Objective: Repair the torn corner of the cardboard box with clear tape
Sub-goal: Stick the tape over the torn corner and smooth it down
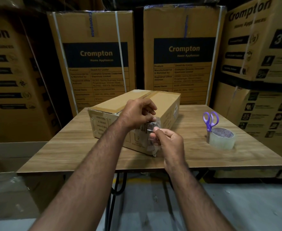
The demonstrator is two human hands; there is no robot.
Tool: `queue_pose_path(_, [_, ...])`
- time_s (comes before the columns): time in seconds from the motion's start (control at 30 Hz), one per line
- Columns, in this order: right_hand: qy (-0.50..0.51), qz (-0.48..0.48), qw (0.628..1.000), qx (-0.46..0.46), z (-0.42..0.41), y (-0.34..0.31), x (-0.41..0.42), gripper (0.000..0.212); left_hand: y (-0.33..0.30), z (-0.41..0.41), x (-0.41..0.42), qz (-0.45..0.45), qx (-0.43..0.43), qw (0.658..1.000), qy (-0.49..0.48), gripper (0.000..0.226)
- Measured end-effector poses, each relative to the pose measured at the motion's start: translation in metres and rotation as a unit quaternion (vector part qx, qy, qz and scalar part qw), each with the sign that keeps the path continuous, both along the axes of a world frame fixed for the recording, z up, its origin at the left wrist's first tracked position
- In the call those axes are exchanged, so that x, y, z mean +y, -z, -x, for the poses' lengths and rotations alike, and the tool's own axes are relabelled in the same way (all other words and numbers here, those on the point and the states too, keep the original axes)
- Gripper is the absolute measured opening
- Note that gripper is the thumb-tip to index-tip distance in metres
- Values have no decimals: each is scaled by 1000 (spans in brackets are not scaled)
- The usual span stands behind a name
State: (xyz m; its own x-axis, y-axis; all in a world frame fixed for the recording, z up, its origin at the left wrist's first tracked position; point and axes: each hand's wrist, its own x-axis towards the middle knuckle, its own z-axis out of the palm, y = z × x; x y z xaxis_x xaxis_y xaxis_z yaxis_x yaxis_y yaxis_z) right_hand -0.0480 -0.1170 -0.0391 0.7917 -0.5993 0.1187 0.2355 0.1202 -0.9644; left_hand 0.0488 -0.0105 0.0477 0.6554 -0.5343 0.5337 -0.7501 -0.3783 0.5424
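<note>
Head view shows the cardboard box (pixel 136 112) at centre frame, lying on a wooden table (pixel 195 157) with its near vertical corner turned toward the camera. A strip of clear tape (pixel 152 139) runs down that corner, crinkled and glossy; the tear beneath it cannot be made out.

Left hand (pixel 136 112), centre frame, has its fingers curled, with thumb and fingertips pinching the upper end of the strip at the box edge. Right hand (pixel 168 140), just below and right of it, is curled as well, thumb and forefinger pinching the tape lower down against the corner. Both hands are closed on the tape, none on the tools.

Judged step: the strip is being laid and seated on the corner, not yet smoothed flat. The next move appears to call for pressing the tape down along both faces, working wrinkles outward so it bonds.

Tape roll (pixel 222 138) stands at right of frame on the table, with purple scissors (pixel 210 120) touching its far side; both are well apart from the box. Large printed cartons (pixel 95 55) stand behind the table.
</note>
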Motion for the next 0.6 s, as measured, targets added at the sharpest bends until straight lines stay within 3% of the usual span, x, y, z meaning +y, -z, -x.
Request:
queue_pose_path(0.2, [-13, 9, 1000, -1, -1, 2, -1, 14, 19, -8, 18, 81, 33, 996, -13, 18])
queue_pose_path(0.37, [-21, 7, 1000, -8, -1, 0, -5, 10, 29, -3, 27, 63, 52, 996, 37, 29])
queue_pose_path(0.6, [-5, 12, 1000, -14, -4, 3, -7, 9, 36, -6, 15, 20, -95, 995, -13, 24])
